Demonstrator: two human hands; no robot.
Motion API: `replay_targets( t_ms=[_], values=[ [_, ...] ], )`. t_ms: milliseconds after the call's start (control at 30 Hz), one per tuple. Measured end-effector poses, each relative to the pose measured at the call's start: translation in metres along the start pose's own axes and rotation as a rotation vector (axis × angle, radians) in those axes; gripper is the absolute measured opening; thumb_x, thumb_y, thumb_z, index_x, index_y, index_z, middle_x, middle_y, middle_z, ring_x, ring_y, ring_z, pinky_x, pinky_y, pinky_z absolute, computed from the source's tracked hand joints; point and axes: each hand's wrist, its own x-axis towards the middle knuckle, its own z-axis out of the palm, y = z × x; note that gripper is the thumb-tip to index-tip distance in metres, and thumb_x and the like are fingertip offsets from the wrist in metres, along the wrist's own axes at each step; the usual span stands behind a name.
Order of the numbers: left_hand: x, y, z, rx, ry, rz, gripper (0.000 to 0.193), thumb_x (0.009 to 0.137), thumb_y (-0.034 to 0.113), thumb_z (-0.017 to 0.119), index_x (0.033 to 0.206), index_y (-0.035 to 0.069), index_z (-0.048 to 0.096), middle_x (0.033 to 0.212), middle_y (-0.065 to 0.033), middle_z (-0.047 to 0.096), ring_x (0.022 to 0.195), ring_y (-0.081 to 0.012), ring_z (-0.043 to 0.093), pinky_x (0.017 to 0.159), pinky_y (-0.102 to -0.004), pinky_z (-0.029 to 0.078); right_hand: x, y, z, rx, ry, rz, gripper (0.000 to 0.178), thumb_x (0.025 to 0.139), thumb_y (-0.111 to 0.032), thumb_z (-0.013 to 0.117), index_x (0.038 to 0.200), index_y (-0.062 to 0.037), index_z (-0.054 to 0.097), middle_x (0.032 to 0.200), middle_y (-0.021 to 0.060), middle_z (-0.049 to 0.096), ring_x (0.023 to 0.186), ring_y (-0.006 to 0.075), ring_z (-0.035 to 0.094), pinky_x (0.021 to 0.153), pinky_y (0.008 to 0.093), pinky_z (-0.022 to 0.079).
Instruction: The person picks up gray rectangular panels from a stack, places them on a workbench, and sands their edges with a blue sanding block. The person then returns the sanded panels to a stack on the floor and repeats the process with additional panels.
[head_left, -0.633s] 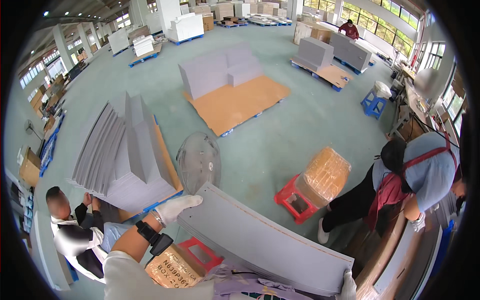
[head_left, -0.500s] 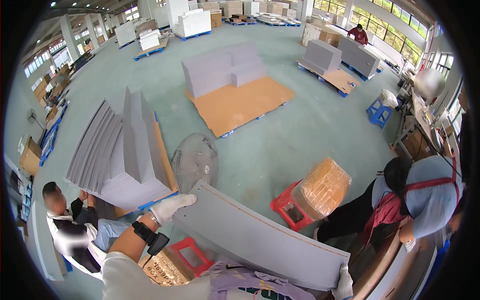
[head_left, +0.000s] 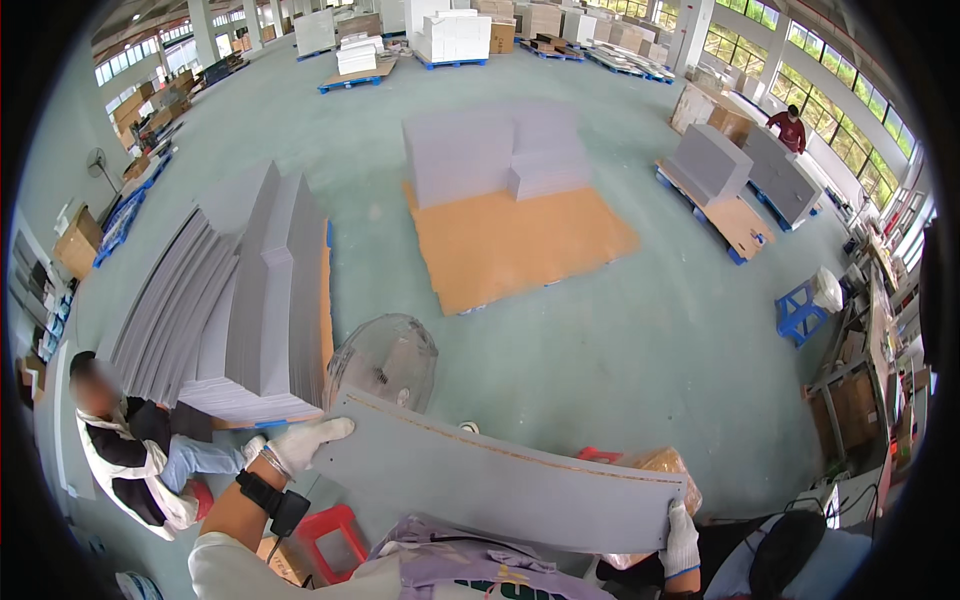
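Observation:
A long grey panel (head_left: 500, 480) with a raw brown strip along its far edge spans the space in front of my body. My left hand (head_left: 312, 442), in a white glove, grips its left end, with the fingers over the far corner. At the right end my right hand (head_left: 682, 540), also gloved, is closed round the short edge. Small dark holes show near the panel's ends. Its underside is hidden, as are most of my fingertips. A dark device (head_left: 285, 508) is strapped to my left wrist.
Left of me stand stacked grey panels (head_left: 265, 330) on a pallet, with a seated person (head_left: 135, 450) beside them. A floor fan (head_left: 385, 365) and a red stool (head_left: 335, 540) are close. Ahead is a cardboard-covered pallet (head_left: 520, 245); a co-worker (head_left: 790, 555) bends at lower right.
My view has swung left, and both hands still hold the panel. Its left end has shifted left and down in the picture. The wrapped box is now mostly hidden behind the panel.

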Motion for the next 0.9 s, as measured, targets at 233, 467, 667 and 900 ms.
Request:
replay_targets(
  t_ms=[233, 467, 667, 900],
  values=[
    [0.154, 0.107, -0.04, -0.057, 0.154, 0.068, 0.061, 0.099, 0.034, 0.067, 0.149, 0.002, 0.05, 0.134, -0.0088, 0.064, 0.119, -0.0183, 0.061, 0.104, -0.0348, 0.05, 0.2, -0.12, 0.122, -0.461, 0.105, -0.038, 0.072, 0.103, -0.056, 0.057, 0.139, 0.0063, 0.057, 0.124, 0.0101, 0.065, 0.107, 0.0179, 0.06, 0.095, 0.0336, 0.051],
    [0.252, 0.231, -0.065, -0.079, 0.286, 0.068, 0.059, 0.099, 0.038, 0.066, 0.142, 0.0, 0.057, 0.128, -0.0107, 0.066, 0.112, -0.0187, 0.064, 0.099, -0.0346, 0.052, 0.348, -0.224, 0.232, -0.203, -0.035, 0.069, 0.071, 0.1, -0.057, 0.061, 0.138, 0.0033, 0.059, 0.123, 0.0115, 0.065, 0.108, 0.0186, 0.061, 0.095, 0.0365, 0.051],
    [0.382, 0.294, -0.083, -0.083, 0.401, 0.048, 0.061, 0.097, 0.04, 0.066, 0.141, -0.002, 0.057, 0.126, -0.0114, 0.067, 0.109, -0.0191, 0.065, 0.096, -0.0348, 0.053, 0.517, -0.279, 0.308, -0.232, -0.094, 0.106, 0.07, 0.1, -0.056, 0.062, 0.138, 0.0023, 0.058, 0.124, 0.0122, 0.065, 0.108, 0.0188, 0.062, 0.094, 0.0375, 0.053],
    [0.532, 0.405, -0.082, -0.178, 0.544, 0.095, 0.053, 0.099, 0.039, 0.065, 0.131, -0.003, 0.062, 0.115, -0.0097, 0.07, 0.102, -0.0191, 0.068, 0.087, -0.0348, 0.056, 0.74, -0.376, 0.412, -0.321, -0.157, 0.038, 0.06, 0.1, -0.046, 0.057, 0.139, -0.0001, 0.062, 0.119, 0.0104, 0.067, 0.102, 0.0184, 0.061, 0.09, 0.0353, 0.052]
  ],
)
